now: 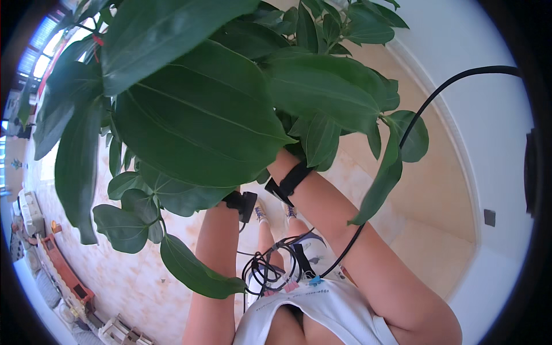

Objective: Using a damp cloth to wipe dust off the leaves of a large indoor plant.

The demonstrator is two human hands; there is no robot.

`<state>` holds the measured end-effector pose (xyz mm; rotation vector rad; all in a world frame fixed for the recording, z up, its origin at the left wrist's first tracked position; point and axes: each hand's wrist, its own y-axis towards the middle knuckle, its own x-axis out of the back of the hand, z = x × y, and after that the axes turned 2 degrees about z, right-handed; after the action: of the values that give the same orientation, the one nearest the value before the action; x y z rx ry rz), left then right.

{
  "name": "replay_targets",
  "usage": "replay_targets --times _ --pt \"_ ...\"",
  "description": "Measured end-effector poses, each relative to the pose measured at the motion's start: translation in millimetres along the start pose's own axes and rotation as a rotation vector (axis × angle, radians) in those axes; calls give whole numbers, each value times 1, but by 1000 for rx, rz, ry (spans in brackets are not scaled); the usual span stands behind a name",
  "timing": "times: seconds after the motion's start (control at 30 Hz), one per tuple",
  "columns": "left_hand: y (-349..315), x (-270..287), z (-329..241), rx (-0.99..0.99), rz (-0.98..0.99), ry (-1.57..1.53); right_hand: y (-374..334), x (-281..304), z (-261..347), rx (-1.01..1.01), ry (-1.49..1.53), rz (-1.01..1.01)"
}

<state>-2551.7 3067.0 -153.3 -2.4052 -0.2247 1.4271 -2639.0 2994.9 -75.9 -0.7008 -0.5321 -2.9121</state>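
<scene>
left of the leafy plant (pixel 195 115), reddish furniture (pixel 64 267) stands on the mottled floor (pixel 132 270). the left forearm (pixel 214 259) reaches up beneath the plant's leaves (pixel 178 195), which hide the left hand, so i cannot tell whether its grip is open or closed. below the plant, a cable coil (pixel 263 271) hangs at the white shirt (pixel 322 310), probably clipped there to keep slack out of the way. the right forearm (pixel 339 215) slants up behind the plant's middle leaves, a black strap (pixel 296 177) round its wrist, likely to hold the dark device (pixel 278 192) there; the right hand is hidden too, its grip impossible to judge. both arms seem raised to get in under the leaves. right of the plant is a pale wall (pixel 489 132). the plant itself hangs over both forearms: long drooping leaves at its left, broad, glossy, veined dark green ones mid-plant, smaller ones at its right
</scene>
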Motion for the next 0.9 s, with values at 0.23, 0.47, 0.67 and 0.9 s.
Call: replay_targets --times 0.23,0.47,0.67,0.9 --pt "-14 0 -3 3 -56 47 31 2 3 -59 -129 -80" --pt "-21 0 -11 -11 -71 57 -22 13 1 108 -121 65" --pt "-15 -5 -17 -19 -26 34 -12 57 69 68 -516 629" --pt "24 -20 14 4 127 -147 -7 38 14 147 -213 36"
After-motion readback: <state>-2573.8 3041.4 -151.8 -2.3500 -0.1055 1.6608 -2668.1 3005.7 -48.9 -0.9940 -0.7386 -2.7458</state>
